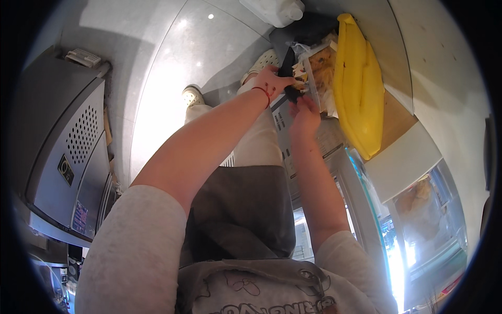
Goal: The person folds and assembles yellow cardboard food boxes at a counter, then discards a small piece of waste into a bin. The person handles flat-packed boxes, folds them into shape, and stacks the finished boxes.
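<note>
Both of my hands are at the edge of a black plastic bag [287,64], which lines a bin filled with rubbish. My left hand [267,83] reaches over from the left, its thumb and fingers closed on the bag's near-left edge. Close beside it, my right hand [305,114] pinches the bag's nearest corner. Inside the bag are a clear plastic container [315,78], brownish scraps [322,62] and crumpled pale wrappers. Most of the bin is hidden by the bag and my hands.
A large yellow banana-shaped plastic piece [360,86] leans just right of the rubbish. Beyond stands a white plastic jug [277,9]. A glass-fronted display case [418,220] is at the right, and a grey metal appliance [65,157] at the left. My clogs [193,96] stand on grey floor.
</note>
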The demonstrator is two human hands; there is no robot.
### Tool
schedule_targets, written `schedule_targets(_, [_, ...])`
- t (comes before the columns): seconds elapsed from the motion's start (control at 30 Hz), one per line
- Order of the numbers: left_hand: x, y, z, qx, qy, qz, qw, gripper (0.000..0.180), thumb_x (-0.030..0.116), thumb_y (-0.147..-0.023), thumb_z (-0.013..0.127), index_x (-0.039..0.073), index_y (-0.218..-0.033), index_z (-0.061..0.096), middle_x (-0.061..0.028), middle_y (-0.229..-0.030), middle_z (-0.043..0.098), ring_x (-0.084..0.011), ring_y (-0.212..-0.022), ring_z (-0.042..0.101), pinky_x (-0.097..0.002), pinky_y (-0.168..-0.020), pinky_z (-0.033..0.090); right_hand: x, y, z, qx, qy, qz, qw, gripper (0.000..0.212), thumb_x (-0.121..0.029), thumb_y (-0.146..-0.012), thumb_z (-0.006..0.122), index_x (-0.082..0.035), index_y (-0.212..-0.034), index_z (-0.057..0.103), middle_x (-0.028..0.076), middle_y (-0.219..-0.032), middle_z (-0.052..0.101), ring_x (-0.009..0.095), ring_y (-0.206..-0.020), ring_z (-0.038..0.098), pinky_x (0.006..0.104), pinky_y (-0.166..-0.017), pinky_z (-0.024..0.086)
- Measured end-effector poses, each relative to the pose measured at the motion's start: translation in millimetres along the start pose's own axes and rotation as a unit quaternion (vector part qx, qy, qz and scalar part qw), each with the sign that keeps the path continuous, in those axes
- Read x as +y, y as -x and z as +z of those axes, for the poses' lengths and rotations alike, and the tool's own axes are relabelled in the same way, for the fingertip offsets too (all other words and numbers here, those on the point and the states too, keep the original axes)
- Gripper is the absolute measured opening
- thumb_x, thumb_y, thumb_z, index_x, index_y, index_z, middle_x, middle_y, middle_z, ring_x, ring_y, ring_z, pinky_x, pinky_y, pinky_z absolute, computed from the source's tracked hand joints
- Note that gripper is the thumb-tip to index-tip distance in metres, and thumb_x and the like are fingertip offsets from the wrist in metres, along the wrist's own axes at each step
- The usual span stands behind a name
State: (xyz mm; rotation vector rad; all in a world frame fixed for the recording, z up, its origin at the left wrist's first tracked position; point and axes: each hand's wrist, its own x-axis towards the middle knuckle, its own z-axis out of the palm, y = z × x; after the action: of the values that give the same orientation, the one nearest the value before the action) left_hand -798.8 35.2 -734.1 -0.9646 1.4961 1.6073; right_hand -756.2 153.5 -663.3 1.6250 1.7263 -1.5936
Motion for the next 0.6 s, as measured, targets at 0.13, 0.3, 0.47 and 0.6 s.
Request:
schedule_targets(0.13, [-6.3,-7.9,2.8,0.056,-0.108,0.037,0.992,0.044,0.027,-0.075,0.081,-0.002,-0.104,0.066,-0.0133,-0.091,0.071,-0.0172,-0.077,0.067,-0.0298,-0.066,0.052,16.1,-11.2,-6.3,0.045,-0.036,0.114,0.992,0.032,-0.016,-0.092,0.063,-0.003,-0.119,0.053,0.009,-0.103,0.057,0.024,-0.091,0.062,0.0387,-0.078,0.051])
schedule_targets(0.3, [4.7,4.3,-9.6,0.067,-0.1,-0.015,0.993,0.031,0.028,-0.076,0.079,0.003,-0.094,0.071,-0.0107,-0.082,0.072,-0.0199,-0.073,0.068,-0.0311,-0.068,0.052,33.0,-46.7,-23.6,0.083,-0.21,0.216,0.95,0.03,-0.025,-0.097,0.059,-0.003,-0.118,0.053,0.011,-0.105,0.054,0.025,-0.096,0.059,0.045,-0.086,0.051])
schedule_targets(0.47, [20.0,25.1,-8.1,0.053,-0.052,0.037,0.997,0.02,0.015,-0.081,0.076,-0.001,-0.092,0.071,-0.0101,-0.079,0.071,-0.0164,-0.069,0.067,-0.0274,-0.064,0.051,42.2,-71.0,-53.0,0.079,-0.221,0.185,0.954,0.021,-0.016,-0.101,0.052,-0.003,-0.117,0.055,0.007,-0.092,0.055,0.017,-0.077,0.058,0.0354,-0.075,0.056])
schedule_targets(0.6, [27.2,26.8,-8.9,0.031,0.031,-0.014,0.999,0.013,0.006,-0.082,0.073,-0.005,-0.088,0.069,-0.0112,-0.082,0.07,-0.0176,-0.07,0.067,-0.0266,-0.064,0.055,47.7,-67.9,-74.6,0.09,-0.208,0.191,0.955,0.017,-0.012,-0.1,0.052,-0.004,-0.115,0.055,0.004,-0.082,0.053,0.012,-0.065,0.053,0.0301,-0.067,0.055])
